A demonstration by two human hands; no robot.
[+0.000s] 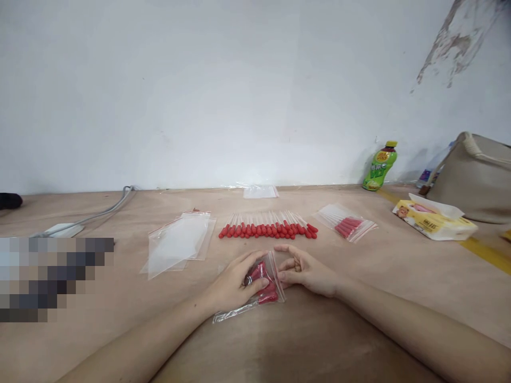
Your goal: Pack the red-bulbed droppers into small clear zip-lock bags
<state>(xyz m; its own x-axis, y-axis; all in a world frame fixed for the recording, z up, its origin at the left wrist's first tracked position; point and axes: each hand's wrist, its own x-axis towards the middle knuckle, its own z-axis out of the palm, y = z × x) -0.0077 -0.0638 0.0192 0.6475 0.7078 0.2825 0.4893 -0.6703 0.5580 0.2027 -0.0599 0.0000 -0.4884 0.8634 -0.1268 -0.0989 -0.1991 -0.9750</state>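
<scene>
My left hand (239, 284) is closed around a clear zip bag (277, 271), its thumb pressing on the front. Through the plastic show the red ends of what look like droppers (268, 290); their thin parts are hidden under the hand. My right hand (305, 270) is at the bag's zip edge, index finger stretched out and thumb apart from it. Whether its thumb touches the plastic I cannot tell. Just beyond both hands lies a row of loose droppers (267, 230), red ends toward me and thin clear stems pointing away.
Flat zip bags (179, 239) lie in a stack to the left. On the right are a filled bag (348, 223), a yellow tissue pack (433, 218), a green bottle (381, 166) and a beige handbag (471, 181). Another bag (260, 192) lies by the wall; a grey cable (104, 213) crosses the left.
</scene>
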